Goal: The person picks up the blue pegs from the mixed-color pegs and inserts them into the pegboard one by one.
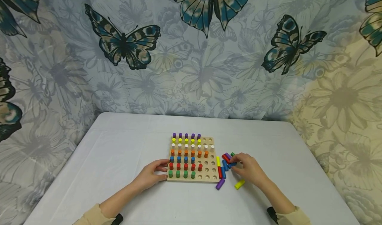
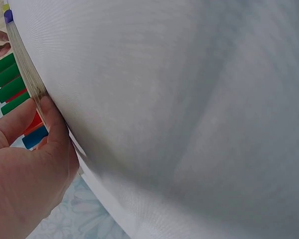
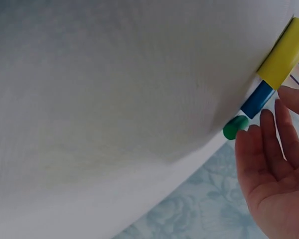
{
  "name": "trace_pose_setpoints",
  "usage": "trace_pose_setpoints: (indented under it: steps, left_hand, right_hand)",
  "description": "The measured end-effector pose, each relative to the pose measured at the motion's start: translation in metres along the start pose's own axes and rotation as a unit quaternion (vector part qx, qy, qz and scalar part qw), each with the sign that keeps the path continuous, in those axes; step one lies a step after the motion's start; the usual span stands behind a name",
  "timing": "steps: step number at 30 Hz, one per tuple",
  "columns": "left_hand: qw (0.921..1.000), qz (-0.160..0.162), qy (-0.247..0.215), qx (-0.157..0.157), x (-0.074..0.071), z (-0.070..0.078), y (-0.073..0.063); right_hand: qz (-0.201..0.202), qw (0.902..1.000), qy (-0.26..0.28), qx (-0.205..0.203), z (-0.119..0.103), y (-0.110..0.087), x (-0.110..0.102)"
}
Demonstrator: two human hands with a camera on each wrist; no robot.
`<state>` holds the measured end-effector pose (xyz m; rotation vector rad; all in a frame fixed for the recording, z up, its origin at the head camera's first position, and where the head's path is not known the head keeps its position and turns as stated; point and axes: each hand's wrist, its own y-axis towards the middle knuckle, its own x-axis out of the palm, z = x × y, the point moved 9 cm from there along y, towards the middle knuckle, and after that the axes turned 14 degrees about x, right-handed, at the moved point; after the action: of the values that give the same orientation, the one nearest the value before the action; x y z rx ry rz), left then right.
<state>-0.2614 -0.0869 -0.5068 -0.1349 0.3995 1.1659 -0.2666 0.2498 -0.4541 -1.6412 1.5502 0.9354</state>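
Note:
A wooden pegboard lies on the table, bearing rows of purple, yellow, white, orange, blue, red and green pegs. My left hand grips its left edge near the front corner, thumb and fingers around the wood in the left wrist view. Right of the board, my right hand reaches over loose pegs with its fingers slightly bent. Its fingertips are right at a blue peg. In the right wrist view, a gap shows between the thumb and fingers, close to a green peg.
Loose pegs lie along the board's right side, among them a standing-out yellow peg and a purple peg near the front. The white-covered table ends at a butterfly-patterned wall cloth.

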Motion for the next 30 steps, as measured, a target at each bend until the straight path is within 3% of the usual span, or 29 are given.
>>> trace_pose_setpoints:
  steps: [18,30]
  left_hand:
    - [1.0000,0.001,-0.001,-0.003,0.000,0.001,0.000]
    - [1.0000,-0.001,-0.006,-0.001,0.000,0.002,-0.001]
  right_hand:
    - [-0.009,0.9945,-0.104,0.005,0.000,0.001,0.009]
    - [-0.020,0.9933,-0.114,0.006,-0.001,0.001,0.011]
